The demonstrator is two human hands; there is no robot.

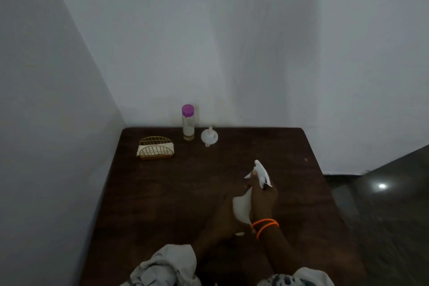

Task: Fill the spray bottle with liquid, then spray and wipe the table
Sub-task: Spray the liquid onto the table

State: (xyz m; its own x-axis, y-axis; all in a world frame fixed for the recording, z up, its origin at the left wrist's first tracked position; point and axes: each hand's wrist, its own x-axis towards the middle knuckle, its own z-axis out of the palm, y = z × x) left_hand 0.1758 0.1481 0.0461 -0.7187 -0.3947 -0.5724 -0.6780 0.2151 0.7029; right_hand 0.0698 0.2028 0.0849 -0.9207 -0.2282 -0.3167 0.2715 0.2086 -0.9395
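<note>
A white spray bottle [242,208] is held tilted over the middle of the dark wooden table [174,193]. My left hand [222,213] wraps its body from the left. Around the neck, my right hand [263,197] is closed just under the white trigger head [262,173]; it wears orange bangles at the wrist. At the back of the table stands a clear bottle with a purple cap [188,123], a little liquid in its bottom. A white funnel [209,136] lies beside it to the right.
A gold wire holder [156,148] with a folded white cloth stands at the back left. Walls close the table in behind and on the left. Floor lies beyond the table's right edge.
</note>
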